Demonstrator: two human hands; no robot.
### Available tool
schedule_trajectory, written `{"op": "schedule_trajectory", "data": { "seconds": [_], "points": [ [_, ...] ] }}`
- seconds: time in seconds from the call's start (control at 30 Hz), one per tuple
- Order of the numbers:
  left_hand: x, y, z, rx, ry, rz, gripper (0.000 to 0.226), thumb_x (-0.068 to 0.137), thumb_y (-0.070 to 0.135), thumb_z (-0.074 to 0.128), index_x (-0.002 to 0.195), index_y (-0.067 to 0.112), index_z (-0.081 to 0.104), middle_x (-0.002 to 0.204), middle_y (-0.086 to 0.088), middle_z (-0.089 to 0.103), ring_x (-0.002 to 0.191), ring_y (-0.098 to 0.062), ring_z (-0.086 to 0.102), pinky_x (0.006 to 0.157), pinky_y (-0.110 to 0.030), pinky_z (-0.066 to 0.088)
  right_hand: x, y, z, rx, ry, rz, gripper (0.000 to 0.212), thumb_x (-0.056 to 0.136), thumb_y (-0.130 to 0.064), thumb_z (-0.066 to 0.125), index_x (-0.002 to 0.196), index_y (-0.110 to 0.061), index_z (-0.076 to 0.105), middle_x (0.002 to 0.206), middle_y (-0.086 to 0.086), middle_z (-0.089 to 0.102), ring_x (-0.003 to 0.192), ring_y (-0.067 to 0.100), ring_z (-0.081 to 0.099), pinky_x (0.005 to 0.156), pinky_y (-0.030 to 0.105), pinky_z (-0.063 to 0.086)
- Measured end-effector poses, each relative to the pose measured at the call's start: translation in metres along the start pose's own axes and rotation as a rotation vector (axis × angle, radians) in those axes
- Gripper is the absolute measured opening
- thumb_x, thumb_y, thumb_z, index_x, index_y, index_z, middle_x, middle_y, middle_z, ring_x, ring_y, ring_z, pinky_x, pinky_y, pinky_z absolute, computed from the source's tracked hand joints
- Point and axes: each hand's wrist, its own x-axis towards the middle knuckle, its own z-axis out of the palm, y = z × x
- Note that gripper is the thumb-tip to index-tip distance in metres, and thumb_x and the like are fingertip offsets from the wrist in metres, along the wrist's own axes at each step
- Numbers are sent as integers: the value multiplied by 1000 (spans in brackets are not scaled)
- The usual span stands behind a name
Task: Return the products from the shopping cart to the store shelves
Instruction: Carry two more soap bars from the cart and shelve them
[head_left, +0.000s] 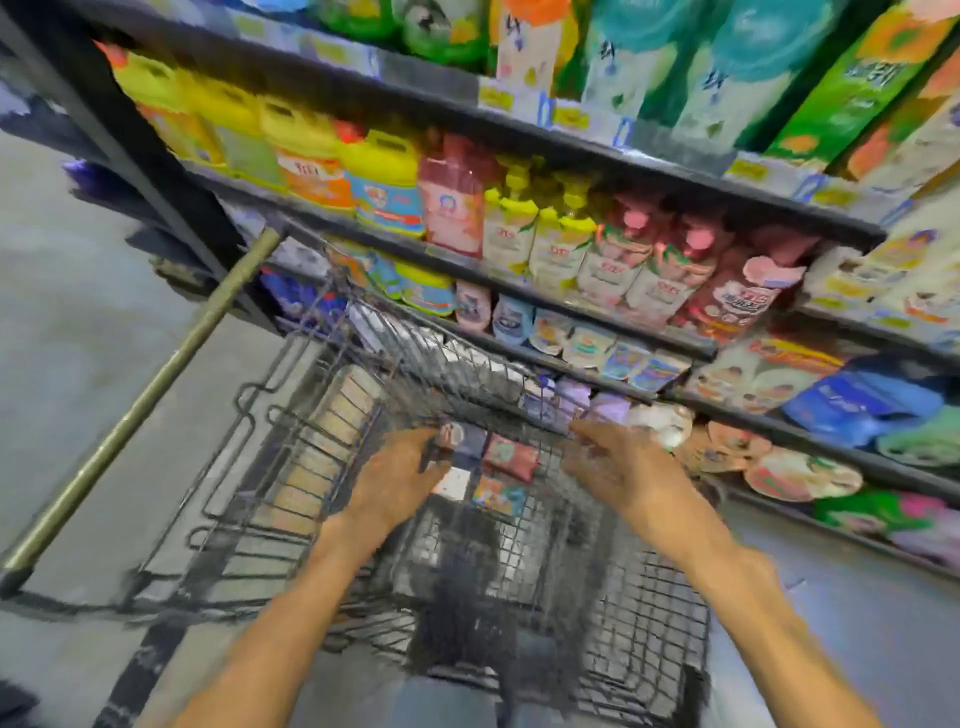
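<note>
Reaching into the grey wire shopping cart (291, 467) beside the dark metal store shelves (571, 317), a person's left hand (400, 475) grips a small blurred packet (451, 435) while the right hand (618, 462), fingers loose, should steady its lift clear of the mesh.

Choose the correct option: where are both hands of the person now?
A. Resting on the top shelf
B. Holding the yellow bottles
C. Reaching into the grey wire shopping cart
C: the left hand and the right hand both reach down inside the grey wire shopping cart, over small packets.
</note>
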Motion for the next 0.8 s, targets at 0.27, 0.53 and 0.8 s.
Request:
{"op": "schedule_trajectory", "data": {
  "seconds": [0.27,0.53,0.8],
  "points": [
    [84,-95,137,-36,-126,-242,44,92,38,65,131,19,56,123,-8,65,108,-32,65,84,-43,56,56,59,131,-89,-175,98,50,94,-63,43,136,-36,47,125,-15,58,112,12,59,90,37,49],
    [143,-141,226,200,-96,-380,92,89,70,51,152,8,27,153,-10,38,139,-28,38,105,-38,43,89,99,218,-128,-290,175,55,89,-69,37,138,-44,42,138,-11,56,111,13,63,90,32,51],
    [167,-151,257,101,-35,-433,86,76,62,75,133,7,43,136,-11,48,129,-32,44,93,-47,49,105,115,244,-107,-318,218,46,97,-58,44,140,-40,43,134,-11,55,108,13,63,89,32,49]
  ]
}}
